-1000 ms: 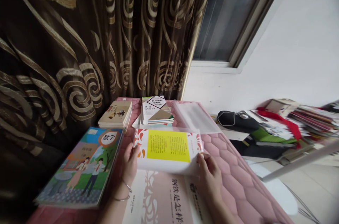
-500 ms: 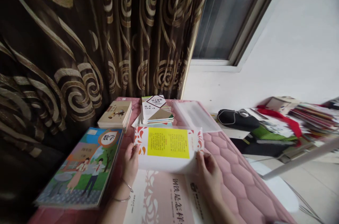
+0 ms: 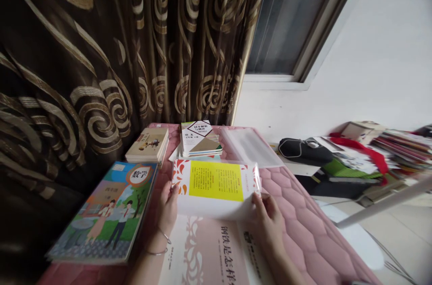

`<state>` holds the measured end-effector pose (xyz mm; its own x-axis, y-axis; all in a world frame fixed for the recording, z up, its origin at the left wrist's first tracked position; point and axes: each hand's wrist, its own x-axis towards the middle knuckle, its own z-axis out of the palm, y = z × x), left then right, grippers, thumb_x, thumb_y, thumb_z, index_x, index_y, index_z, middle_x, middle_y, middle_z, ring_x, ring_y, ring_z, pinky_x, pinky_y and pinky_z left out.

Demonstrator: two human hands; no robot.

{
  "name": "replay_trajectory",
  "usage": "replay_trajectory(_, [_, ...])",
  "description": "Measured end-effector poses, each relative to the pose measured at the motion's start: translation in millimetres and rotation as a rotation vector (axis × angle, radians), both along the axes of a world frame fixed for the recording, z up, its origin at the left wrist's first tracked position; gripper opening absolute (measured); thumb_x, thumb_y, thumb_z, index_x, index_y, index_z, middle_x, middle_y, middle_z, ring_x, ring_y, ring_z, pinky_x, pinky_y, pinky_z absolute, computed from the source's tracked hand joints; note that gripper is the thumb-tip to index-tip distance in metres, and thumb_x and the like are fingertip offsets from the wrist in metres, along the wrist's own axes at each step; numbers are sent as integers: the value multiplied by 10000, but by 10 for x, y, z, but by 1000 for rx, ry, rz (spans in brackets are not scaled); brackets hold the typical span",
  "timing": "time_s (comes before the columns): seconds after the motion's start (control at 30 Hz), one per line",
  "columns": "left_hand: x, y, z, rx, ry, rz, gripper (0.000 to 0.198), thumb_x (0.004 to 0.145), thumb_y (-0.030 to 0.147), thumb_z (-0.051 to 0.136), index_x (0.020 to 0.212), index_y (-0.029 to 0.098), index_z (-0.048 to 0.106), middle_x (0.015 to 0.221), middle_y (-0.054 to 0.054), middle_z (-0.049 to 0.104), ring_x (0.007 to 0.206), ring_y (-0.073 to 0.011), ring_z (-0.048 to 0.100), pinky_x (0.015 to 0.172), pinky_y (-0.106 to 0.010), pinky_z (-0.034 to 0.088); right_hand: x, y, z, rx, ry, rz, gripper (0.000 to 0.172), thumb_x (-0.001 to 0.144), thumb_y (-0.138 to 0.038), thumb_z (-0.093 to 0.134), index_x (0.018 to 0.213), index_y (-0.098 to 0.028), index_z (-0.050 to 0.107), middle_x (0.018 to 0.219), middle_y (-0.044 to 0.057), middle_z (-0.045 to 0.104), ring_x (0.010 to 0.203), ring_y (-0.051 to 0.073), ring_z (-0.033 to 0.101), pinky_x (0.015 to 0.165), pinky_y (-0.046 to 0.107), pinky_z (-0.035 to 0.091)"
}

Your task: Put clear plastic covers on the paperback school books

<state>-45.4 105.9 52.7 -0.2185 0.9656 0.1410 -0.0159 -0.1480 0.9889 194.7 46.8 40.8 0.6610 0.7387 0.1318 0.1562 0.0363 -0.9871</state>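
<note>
My left hand (image 3: 168,207), with a thin bracelet on its wrist, pinches the left edge of a paper book cover's flap (image 3: 216,208). The flap is white with a yellow text block and red leaf shapes, and a strip of clear film shows along its far edge. At its right edge the thumb and fingers of my right hand (image 3: 269,215) are closed on it. Nearer to me, between my forearms, lies the pink-and-white printed part of the cover (image 3: 211,249) with large dark characters. Whether the two parts are one sheet I cannot tell.
A maths textbook (image 3: 108,213) lies to the left on the pink quilted mat (image 3: 297,222). Behind are a stack of tan books (image 3: 148,144), several white workbooks (image 3: 200,137) and clear plastic sheets (image 3: 248,145). Piled papers and a black case (image 3: 300,151) stand at right, beyond the mat.
Both hands keep their grip on the flap. The whole view has shifted very slightly; nothing was let go or taken up.
</note>
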Motion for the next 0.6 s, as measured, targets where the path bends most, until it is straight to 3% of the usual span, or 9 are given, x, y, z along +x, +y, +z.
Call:
replay_trajectory(0.3, [-12, 68, -126, 1, 8, -10, 415, 696, 602, 647, 727, 194, 579, 654, -1, 612, 604, -162, 549, 534, -235, 427, -13, 18, 9, -32, -131, -54, 454, 752, -646, 565, 709, -194, 546, 644, 7, 577, 624, 167, 487, 552, 265, 383])
replay_trajectory(0.43, [-11, 88, -179, 13, 34, 0, 402, 729, 592, 622, 745, 193, 586, 671, 0, 619, 627, -160, 557, 560, -228, 431, -1, 31, -27, -26, -91, -61, 451, 731, -647, 595, 730, -201, 529, 634, -11, 553, 619, 159, 479, 546, 257, 382])
replay_trajectory(0.6, [11, 60, -117, 8, 14, 22, 409, 720, 600, 625, 757, 193, 600, 699, -17, 642, 673, -184, 591, 593, -248, 463, 44, 48, -115, 62, 36, 1, 408, 725, -600, 637, 789, -207, 550, 701, -22, 562, 646, 154, 498, 581, 261, 426])
